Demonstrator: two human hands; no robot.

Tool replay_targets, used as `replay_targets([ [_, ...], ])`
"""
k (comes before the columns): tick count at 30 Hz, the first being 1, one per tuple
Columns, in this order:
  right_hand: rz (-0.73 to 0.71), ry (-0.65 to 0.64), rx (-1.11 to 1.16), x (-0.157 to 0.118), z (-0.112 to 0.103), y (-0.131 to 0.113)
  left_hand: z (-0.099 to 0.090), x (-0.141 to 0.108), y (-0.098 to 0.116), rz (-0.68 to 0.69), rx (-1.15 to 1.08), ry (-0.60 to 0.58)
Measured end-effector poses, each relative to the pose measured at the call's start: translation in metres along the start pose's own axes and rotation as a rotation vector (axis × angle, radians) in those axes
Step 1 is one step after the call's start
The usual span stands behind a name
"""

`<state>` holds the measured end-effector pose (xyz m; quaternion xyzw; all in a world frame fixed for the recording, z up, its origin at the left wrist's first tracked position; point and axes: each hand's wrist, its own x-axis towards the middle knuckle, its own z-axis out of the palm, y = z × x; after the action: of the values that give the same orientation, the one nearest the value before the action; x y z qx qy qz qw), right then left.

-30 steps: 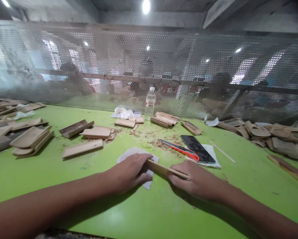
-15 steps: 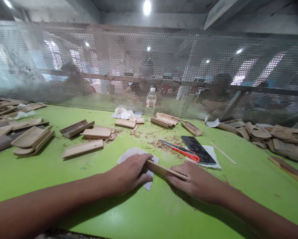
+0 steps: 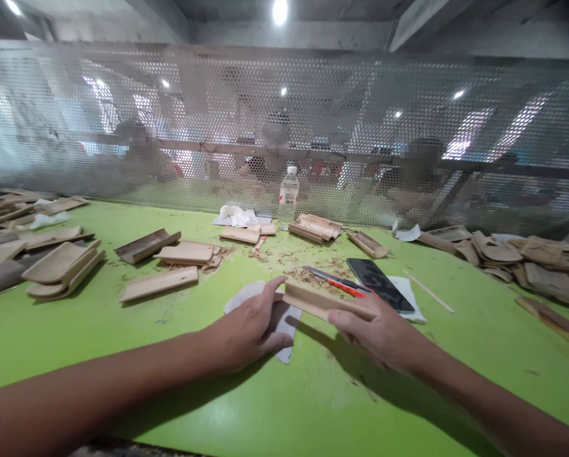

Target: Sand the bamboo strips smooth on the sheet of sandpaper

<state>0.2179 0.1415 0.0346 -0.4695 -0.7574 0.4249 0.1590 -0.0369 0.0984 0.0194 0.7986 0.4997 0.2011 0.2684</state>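
A trough-shaped piece of split bamboo (image 3: 320, 301) slants above the table, gripped at its near right end by my right hand (image 3: 377, 327), the thumb along its side. My left hand (image 3: 243, 330) lies at the other end with thumb and fingers spread apart; whether it touches the bamboo I cannot tell. Under the left hand is a pale grey sheet (image 3: 284, 327), partly covered by the fingers. Just beyond the right hand are an orange-handled utility knife (image 3: 344, 285), partly hidden by that hand, and a dark phone (image 3: 382, 285) on white paper (image 3: 412, 295).
On the green table (image 3: 208, 406) lie stacked bamboo pieces (image 3: 65, 270) at left and a bamboo pile (image 3: 541, 260) at right. Wood shavings (image 3: 307, 276) are scattered mid-table. Behind them stand a water bottle (image 3: 288, 197) and a perforated screen (image 3: 193, 114), with people beyond it.
My right hand has turned the bamboo so its hollow side shows, and has shifted slightly right. My left hand's fingers have come off the bamboo's end and opened.
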Motion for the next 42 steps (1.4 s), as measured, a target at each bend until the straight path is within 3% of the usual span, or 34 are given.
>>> replay_targets([
  [4,-0.084,-0.044,0.3,-0.002,-0.004,0.001,-0.003,0.0,0.002,0.055,0.037,-0.008],
  [7,-0.12,-0.029,0.329,-0.001,-0.006,0.003,-0.002,0.0,0.001,0.052,0.035,-0.019],
  [12,-0.068,0.063,-0.054,0.002,-0.005,0.004,0.001,0.001,-0.003,0.01,0.003,-0.036],
  [15,-0.083,-0.064,-0.228,0.001,0.001,0.003,0.002,0.001,-0.003,-0.004,-0.022,-0.033],
  [18,-0.062,-0.164,-0.216,0.0,0.004,0.002,0.002,0.001,-0.004,0.022,-0.036,-0.023],
  [22,-0.028,-0.067,-0.282,-0.002,0.003,0.002,0.002,0.001,-0.006,0.014,0.021,0.002],
  [26,-0.03,-0.225,-0.239,-0.004,0.003,0.001,0.001,0.002,-0.006,0.031,-0.034,-0.026],
  [31,-0.051,-0.043,-0.415,-0.001,0.002,0.001,0.0,0.002,-0.003,0.004,0.016,-0.019],
  [35,-0.089,-0.177,-0.388,-0.002,0.002,0.001,-0.001,0.002,-0.003,0.018,-0.025,-0.047],
  [39,-0.118,-0.086,-0.465,-0.003,0.0,0.001,0.0,0.002,-0.006,0.032,-0.019,-0.024],
  [42,-0.182,-0.154,-0.481,-0.002,-0.002,0.001,0.001,0.003,-0.008,0.062,-0.002,-0.028],
])
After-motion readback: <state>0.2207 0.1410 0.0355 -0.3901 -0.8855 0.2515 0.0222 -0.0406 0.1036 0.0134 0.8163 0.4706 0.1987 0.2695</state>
